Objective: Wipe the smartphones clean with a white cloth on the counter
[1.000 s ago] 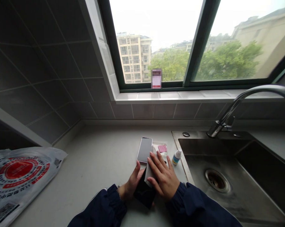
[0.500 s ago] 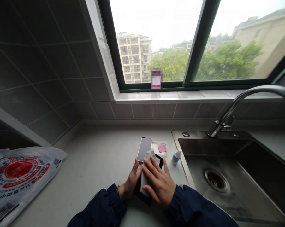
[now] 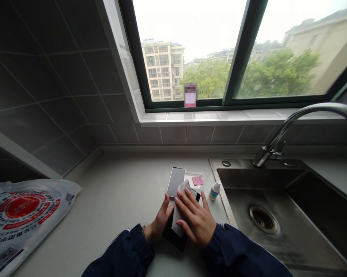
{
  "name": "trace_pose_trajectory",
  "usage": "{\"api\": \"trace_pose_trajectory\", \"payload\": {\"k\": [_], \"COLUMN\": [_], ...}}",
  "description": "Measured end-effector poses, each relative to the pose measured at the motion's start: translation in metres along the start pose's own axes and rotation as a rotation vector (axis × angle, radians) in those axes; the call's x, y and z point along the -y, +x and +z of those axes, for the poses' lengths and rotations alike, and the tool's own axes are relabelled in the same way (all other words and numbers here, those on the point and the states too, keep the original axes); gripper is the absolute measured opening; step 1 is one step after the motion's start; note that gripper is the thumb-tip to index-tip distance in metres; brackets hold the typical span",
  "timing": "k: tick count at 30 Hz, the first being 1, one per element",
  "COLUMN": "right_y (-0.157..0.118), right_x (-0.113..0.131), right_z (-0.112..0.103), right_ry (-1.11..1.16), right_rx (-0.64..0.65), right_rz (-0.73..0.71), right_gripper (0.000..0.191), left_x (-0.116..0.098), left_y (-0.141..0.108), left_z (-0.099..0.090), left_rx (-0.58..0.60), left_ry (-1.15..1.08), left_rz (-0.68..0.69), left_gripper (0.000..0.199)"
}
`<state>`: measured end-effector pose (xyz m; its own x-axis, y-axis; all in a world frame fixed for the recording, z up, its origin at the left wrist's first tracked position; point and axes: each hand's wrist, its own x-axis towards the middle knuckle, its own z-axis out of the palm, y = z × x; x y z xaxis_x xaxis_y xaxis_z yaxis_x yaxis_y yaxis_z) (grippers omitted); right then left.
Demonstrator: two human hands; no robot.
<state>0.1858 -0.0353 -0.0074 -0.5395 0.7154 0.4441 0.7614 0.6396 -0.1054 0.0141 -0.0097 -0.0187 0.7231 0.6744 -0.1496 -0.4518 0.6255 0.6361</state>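
My left hand (image 3: pixel 159 222) grips the left edge of a flat black phone-like slab (image 3: pixel 173 237), thumb pointing up and away. Across the slab lies a crumpled white tissue (image 3: pixel 176 224), its far end sticking up beyond my fingertips. My right hand (image 3: pixel 196 222) presses that tissue flat against the slab, fingers stretched forward. Much of the slab is hidden under the tissue and hand. Just beyond it rests a silver-edged phone (image 3: pixel 176 182). Beside that phone is a clear case (image 3: pixel 200 187) with a pink square (image 3: pixel 197 180) on it.
A small white-capped bottle (image 3: pixel 215 191) stands at the rim of the steel sink (image 3: pixel 228 204). The faucet (image 3: pixel 274 138) arches over the sink. A printed plastic bag (image 3: pixel 26 219) lies on the counter (image 3: pixel 118 192) at left. Behind is a tiled window sill (image 3: pixel 233 116).
My right hand and the tissue have shifted slightly right over the slab. My left hand keeps its grip in nearly the same place.
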Motion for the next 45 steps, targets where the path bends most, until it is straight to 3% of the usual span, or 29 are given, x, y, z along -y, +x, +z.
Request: {"api": "trace_pose_trajectory", "payload": {"k": [10,22,31,36,40,45], "right_y": [0.000,-0.001,-0.002,-0.003,-0.003,-0.002], "right_x": [-0.012,-0.013,0.000,0.009,0.010,0.002], "right_z": [0.005,0.005,0.005,0.002,0.002,-0.001], "right_ry": [-0.036,-0.051,-0.008,0.011,0.022,0.035], "right_rx": [0.001,0.003,0.055,0.079,0.051,-0.030], "right_rz": [0.075,0.098,0.024,-0.024,-0.055,-0.098], "right_gripper": [0.058,0.058,0.061,0.064,0.061,0.057], "left_x": [-0.005,-0.003,0.002,-0.002,-0.004,-0.001], "left_y": [-0.005,-0.004,0.001,-0.001,-0.002,-0.001], "left_z": [0.007,0.003,-0.001,0.001,0.000,-0.003], "left_rx": [-0.004,0.036,0.010,-0.012,-0.067,0.016], "left_ry": [0.109,0.068,0.044,0.000,-0.024,0.025], "left_rz": [-0.062,-0.058,0.022,-0.005,-0.025,-0.005], "left_gripper": [0.082,0.079,0.083,0.084,0.083,0.082]}}
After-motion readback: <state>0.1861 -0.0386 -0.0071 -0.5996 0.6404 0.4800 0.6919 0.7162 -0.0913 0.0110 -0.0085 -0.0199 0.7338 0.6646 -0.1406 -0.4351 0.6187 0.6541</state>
